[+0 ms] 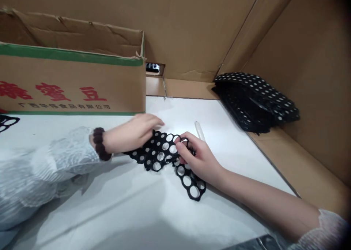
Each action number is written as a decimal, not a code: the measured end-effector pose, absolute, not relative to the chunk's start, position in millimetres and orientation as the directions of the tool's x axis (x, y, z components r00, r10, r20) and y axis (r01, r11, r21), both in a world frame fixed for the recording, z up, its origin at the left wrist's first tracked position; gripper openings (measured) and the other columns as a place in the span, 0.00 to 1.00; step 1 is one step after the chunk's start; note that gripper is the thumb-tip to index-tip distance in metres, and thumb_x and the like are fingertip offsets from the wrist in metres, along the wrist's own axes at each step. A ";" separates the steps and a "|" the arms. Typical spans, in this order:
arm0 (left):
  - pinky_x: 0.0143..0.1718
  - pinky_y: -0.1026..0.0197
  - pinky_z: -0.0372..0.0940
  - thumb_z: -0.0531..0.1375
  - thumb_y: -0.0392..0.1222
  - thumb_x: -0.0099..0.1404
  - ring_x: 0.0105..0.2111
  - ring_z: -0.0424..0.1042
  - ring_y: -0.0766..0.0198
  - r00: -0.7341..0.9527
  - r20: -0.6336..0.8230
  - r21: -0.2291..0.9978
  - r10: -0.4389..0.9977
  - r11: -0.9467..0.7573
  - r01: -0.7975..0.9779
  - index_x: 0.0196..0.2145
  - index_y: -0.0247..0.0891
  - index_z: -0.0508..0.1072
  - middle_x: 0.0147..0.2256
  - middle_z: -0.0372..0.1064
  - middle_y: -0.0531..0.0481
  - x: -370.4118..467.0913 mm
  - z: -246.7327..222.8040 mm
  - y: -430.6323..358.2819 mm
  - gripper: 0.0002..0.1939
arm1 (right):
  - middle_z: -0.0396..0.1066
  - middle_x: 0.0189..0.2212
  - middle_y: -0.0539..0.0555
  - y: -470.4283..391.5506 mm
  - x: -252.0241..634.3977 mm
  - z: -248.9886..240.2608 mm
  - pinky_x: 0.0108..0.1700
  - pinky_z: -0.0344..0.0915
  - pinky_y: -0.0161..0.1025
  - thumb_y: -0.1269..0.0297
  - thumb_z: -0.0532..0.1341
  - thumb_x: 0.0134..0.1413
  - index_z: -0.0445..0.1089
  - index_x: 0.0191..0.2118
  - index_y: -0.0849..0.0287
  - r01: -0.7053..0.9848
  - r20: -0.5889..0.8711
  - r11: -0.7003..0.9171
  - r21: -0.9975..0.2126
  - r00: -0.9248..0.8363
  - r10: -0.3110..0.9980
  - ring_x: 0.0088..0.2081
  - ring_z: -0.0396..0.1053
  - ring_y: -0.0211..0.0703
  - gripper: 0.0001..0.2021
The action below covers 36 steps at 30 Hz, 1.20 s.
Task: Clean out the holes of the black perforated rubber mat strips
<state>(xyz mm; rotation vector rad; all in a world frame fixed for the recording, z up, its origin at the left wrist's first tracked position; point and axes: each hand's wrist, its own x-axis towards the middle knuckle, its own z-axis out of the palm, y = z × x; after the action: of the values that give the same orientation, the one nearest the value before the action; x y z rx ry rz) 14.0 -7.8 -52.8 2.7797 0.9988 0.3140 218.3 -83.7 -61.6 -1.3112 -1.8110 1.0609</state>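
Pinching a black perforated piece (160, 149) between thumb and bent forefinger, the right hand (199, 156) sits in front of the carton (76, 72) and past its right corner. The left hand (131, 135) is closer to the carton, its back turned up and its fingers reaching over the left part of the piece; blur and angle hide whether those fingers grip anything, so I cannot tell. The piece lies on the white bench (164, 217), in front of the carton's right corner, its round holes separated by thin black links. A flap angles out from it, away from the carton; whether that is the same piece or a 2nd layer is unclear.

Those narrow links look like the weak point: a pull between the 2 hands could stretch or tear them, and a fingertip caught in a hole could snag. If the left hand lacks a real hold, that end may slide or fold over. The dark bracelet (102, 144) could also catch on a ragged edge.

Farther out, a pale stick (199, 130) lies right of the carton, just beyond the right hand, where a knock might roll it. Well right of the carton, a heap of black dotted material (255, 100) lies by the cardboard wall (307, 82). A black scrap (15, 120) lies before the carton's left part.
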 end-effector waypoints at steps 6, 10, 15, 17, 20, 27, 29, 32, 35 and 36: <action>0.37 0.64 0.58 0.44 0.33 0.58 0.34 0.63 0.65 0.695 0.123 0.508 0.709 -0.647 0.570 0.35 0.37 0.61 0.33 0.64 0.52 20.0 -56.8 -18.0 0.09 | 0.59 0.20 0.47 -75.5 217.4 -62.1 0.23 0.60 0.32 0.51 0.49 0.54 0.60 0.33 0.57 0.300 -0.054 -0.012 -0.954 -0.133 0.990 0.21 0.63 0.34 0.14; 0.33 0.64 0.56 0.44 0.32 0.58 0.29 0.62 0.65 0.696 0.094 0.458 0.712 -0.651 0.605 0.33 0.38 0.59 0.28 0.62 0.54 12.2 -57.7 -13.4 0.07 | 0.61 0.22 0.48 -67.3 226.2 -62.1 0.20 0.58 0.31 0.52 0.51 0.53 0.61 0.32 0.58 0.316 0.026 0.018 -0.949 0.022 0.999 0.21 0.62 0.33 0.13; 0.32 0.63 0.55 0.44 0.33 0.59 0.29 0.61 0.64 0.728 0.044 0.446 0.684 -0.666 0.598 0.34 0.38 0.58 0.28 0.61 0.53 12.0 -61.8 -15.2 0.07 | 0.62 0.20 0.49 -58.5 246.2 -56.7 0.22 0.57 0.32 0.56 0.51 0.54 0.62 0.31 0.59 0.536 0.252 0.184 -0.824 0.055 0.966 0.22 0.63 0.35 0.12; 0.34 0.63 0.55 0.44 0.33 0.59 0.30 0.62 0.64 0.727 0.055 0.481 0.684 -0.657 0.581 0.35 0.38 0.58 0.29 0.62 0.53 12.4 -63.9 -17.0 0.08 | 0.65 0.22 0.51 -56.8 253.1 -50.6 0.28 0.60 0.35 0.58 0.51 0.55 0.63 0.31 0.60 0.662 0.369 0.268 -0.700 0.014 0.929 0.26 0.65 0.37 0.11; 0.36 0.63 0.55 0.44 0.33 0.59 0.32 0.62 0.65 0.724 0.074 0.551 0.686 -0.633 0.543 0.36 0.39 0.58 0.32 0.62 0.53 13.2 -66.6 -19.0 0.08 | 0.69 0.33 0.55 -60.3 252.1 -35.3 0.42 0.59 0.42 0.60 0.52 0.54 0.65 0.35 0.59 0.820 0.534 0.388 -0.421 -0.123 0.837 0.37 0.66 0.43 0.10; 0.39 0.64 0.55 0.44 0.32 0.57 0.34 0.61 0.66 0.720 0.045 0.748 0.692 -0.502 0.435 0.31 0.38 0.59 0.31 0.61 0.55 16.8 -68.1 -19.2 0.07 | 0.68 0.38 0.58 -64.2 207.0 -28.8 0.39 0.61 0.42 0.51 0.59 0.45 0.61 0.46 0.60 0.749 0.082 0.497 -0.439 -0.517 0.852 0.40 0.65 0.47 0.24; 0.40 0.65 0.55 0.43 0.33 0.58 0.35 0.60 0.66 0.736 0.039 0.798 0.676 -0.464 0.384 0.30 0.38 0.60 0.30 0.60 0.55 17.8 -67.2 -18.9 0.07 | 0.68 0.28 0.53 -57.5 202.4 -37.0 0.30 0.61 0.36 0.53 0.59 0.46 0.62 0.42 0.60 0.706 -0.092 0.388 -0.592 -0.537 0.838 0.29 0.65 0.39 0.20; 0.36 0.66 0.56 0.45 0.39 0.60 0.31 0.59 0.67 0.738 0.035 0.833 0.674 -0.428 0.351 0.27 0.37 0.59 0.27 0.58 0.55 20.0 -64.9 -19.6 0.08 | 0.63 0.19 0.48 -50.9 205.7 -47.2 0.22 0.56 0.30 0.54 0.55 0.49 0.63 0.31 0.61 0.599 -0.260 0.157 -0.785 -0.549 0.795 0.20 0.60 0.32 0.13; 0.32 0.66 0.55 0.47 0.45 0.61 0.29 0.58 0.68 0.757 0.019 0.825 0.653 -0.438 0.357 0.26 0.37 0.59 0.26 0.57 0.56 21.6 -62.9 -20.9 0.10 | 0.60 0.17 0.46 -53.0 211.1 -52.7 0.18 0.54 0.28 0.55 0.54 0.50 0.60 0.26 0.61 0.509 -0.313 0.010 -0.861 -0.544 0.779 0.18 0.58 0.30 0.13; 0.32 0.66 0.55 0.48 0.45 0.60 0.29 0.58 0.68 0.769 0.009 0.817 0.640 -0.447 0.363 0.27 0.37 0.59 0.26 0.57 0.55 21.7 -62.5 -21.2 0.09 | 0.59 0.18 0.46 -54.8 212.0 -53.9 0.18 0.54 0.28 0.56 0.55 0.49 0.60 0.26 0.61 0.501 -0.309 -0.002 -0.866 -0.532 0.789 0.18 0.57 0.29 0.13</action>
<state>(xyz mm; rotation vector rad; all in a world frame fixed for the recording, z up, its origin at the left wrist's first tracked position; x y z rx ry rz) 21.7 -21.2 -62.5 2.0831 0.7480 0.3996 212.0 -54.8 -53.9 -1.3465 -2.0093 1.5463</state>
